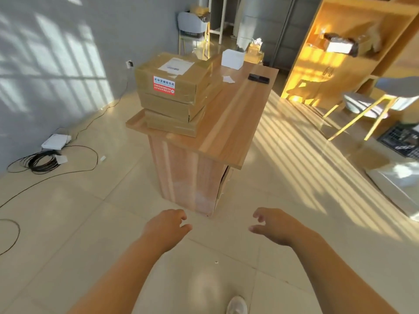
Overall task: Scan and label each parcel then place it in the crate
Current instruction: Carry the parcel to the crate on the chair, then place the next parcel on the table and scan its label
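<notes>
Standing on tiles, desk (226, 132) carries parcels (172, 87) stacked at its near left end. Black crate (401, 141) sits on floor far right. Left hand (165, 230) and right hand (278, 225), both empty, fingers loosely curled, hover short of desk. Black device (258, 78) lies on desk's far end.

Bright slatted sunlight, window shadows — soft blur, wide-angle bending

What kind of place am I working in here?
Probably a small office or shop room used for packing: taped cardboard parcels stacked on a wooden counter, open wooden shelving, and a black crate on the tiled floor.
</notes>
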`<state>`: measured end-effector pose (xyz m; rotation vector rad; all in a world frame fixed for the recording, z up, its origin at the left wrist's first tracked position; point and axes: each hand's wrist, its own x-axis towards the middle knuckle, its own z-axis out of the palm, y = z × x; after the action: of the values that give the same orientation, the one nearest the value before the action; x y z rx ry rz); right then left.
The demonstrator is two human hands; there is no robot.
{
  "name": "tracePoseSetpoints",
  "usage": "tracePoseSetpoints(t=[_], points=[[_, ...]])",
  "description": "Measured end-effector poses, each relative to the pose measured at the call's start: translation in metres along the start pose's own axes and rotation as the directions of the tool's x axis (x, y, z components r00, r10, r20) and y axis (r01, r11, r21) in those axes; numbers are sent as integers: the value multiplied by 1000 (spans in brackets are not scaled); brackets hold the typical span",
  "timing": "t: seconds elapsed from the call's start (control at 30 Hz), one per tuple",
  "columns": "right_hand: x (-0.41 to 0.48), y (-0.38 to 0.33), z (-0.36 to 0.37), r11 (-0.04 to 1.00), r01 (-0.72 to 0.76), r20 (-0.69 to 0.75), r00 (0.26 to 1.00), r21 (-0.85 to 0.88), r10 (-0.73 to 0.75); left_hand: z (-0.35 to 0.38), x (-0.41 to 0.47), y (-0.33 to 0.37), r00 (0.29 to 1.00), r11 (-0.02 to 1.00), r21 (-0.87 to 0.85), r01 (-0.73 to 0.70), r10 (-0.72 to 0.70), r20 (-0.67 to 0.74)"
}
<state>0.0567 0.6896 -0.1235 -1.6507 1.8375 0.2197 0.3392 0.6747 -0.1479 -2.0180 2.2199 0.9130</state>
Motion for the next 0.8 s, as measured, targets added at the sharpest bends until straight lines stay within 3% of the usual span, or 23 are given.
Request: tracePoseSetpoints(t=[0.2,0.47,0.8], points=[[80,55,-70,1000,-28,-12,1000,13,29,-9,106,69,999,999,9,-34,34,11],[188,127,-204,999,17,6,1000,-46,-17,-25,240,176,998,992,-112,63,-63,7],[337,152,-318,978,114,67,992,-175,-104,-50,381,239,986,962,-214,169,-167,27]])
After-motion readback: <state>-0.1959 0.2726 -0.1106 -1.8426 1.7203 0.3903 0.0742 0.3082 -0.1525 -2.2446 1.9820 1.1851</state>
